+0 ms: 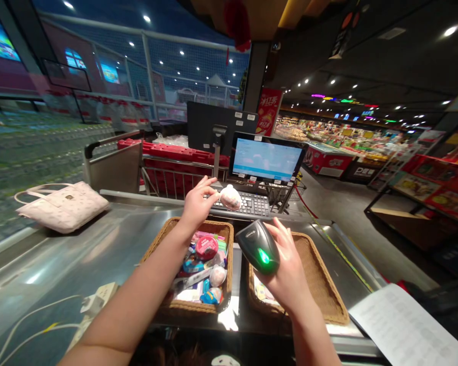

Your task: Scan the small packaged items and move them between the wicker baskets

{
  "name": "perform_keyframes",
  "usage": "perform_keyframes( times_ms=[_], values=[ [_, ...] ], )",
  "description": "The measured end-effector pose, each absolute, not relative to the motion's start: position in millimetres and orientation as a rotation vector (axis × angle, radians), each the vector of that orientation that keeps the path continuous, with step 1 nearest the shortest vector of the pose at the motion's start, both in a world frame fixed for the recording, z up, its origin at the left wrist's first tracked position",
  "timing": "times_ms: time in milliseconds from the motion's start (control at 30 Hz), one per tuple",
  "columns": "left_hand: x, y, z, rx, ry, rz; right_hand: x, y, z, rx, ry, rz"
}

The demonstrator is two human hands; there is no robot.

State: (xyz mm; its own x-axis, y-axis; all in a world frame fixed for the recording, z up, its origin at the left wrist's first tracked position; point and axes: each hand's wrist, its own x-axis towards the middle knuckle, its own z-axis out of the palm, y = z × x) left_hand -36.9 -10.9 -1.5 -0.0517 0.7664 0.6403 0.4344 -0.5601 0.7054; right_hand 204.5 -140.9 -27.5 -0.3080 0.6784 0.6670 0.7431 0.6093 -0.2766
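Observation:
Between the fingertips of my left hand (199, 201) is a small, round, white wrapped item (230, 197), held up in front of the keyboard (255, 204); its exact kind is unclear. My right hand (290, 264) grips a black barcode scanner (256, 244), whose green light glows on top. Below my left hand stands a wicker basket (231, 249) filled with small packaged goods, among them a round red container (206, 247) and a similar white ball (217, 275). A second wicker basket (334, 284), partly hidden by my right hand, has a few pale packets in its left part.
A monitor (267, 157) with a lit screen rises behind the keyboard. On the metal counter (130, 223) lie a pale handbag (63, 206) to the left and a white power strip (99, 300) with cables. Printed paper (408, 325) rests at the right. A shopping cart (168, 178) stands beyond.

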Motion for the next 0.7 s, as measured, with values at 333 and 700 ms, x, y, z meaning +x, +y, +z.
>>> perform_keyframes(
  times_ms=[333,700],
  values=[
    [-56,-22,-27,1.958,1.418,1.524,200,-141,-37,-1.133,-2.063,-0.066],
    [-104,-48,-102,1.846,1.584,1.277,178,-139,-52,-1.136,-2.154,0.127]
  ],
)
